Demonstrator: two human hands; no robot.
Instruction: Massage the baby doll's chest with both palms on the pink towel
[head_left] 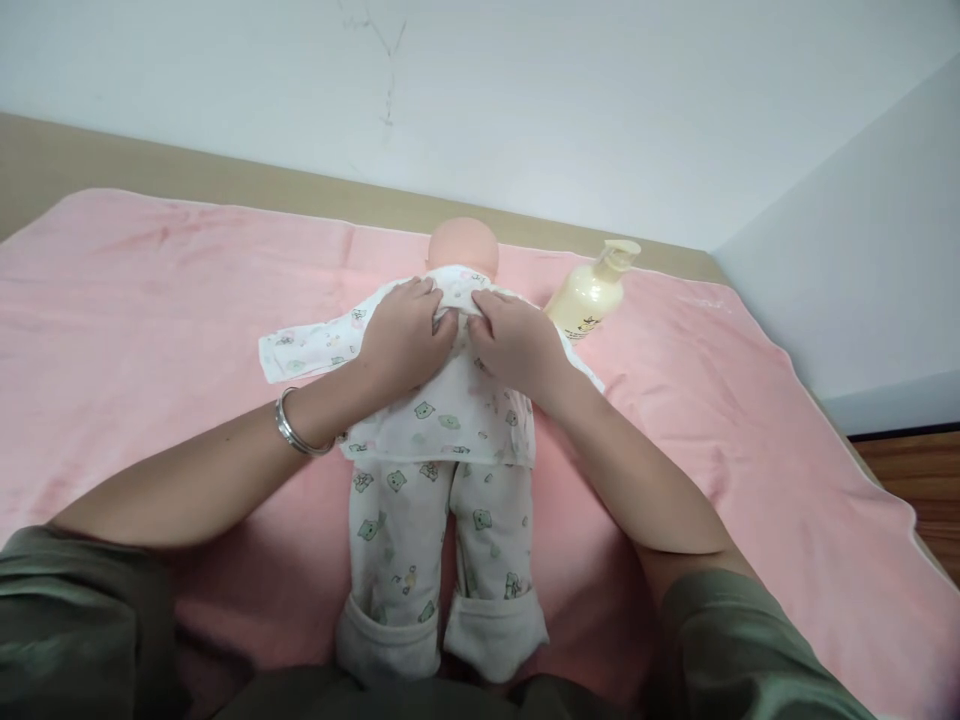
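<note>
A baby doll (463,243) lies on the pink blanket, its head toward the wall and its legs toward me. It wears a white baby shirt (442,425) with small green animal prints and matching trousers (397,530) with broad plain cuffs. Near the shirt's neck, my left hand (409,335) pinches the fabric between thumb and fingers. Opposite it, just to the right, my right hand (517,340) grips the same upper part of the shirt. A fold of cloth bunches between the two hands. One sleeve stretches out to the left; the other is partly behind my right hand.
A pale yellow pump bottle (589,295) rests on the blanket right of the doll, close to my right hand. The pink blanket (187,300) covers a tan surface (225,165) that meets a white wall (525,110). Brown wood (907,470) shows at the far right.
</note>
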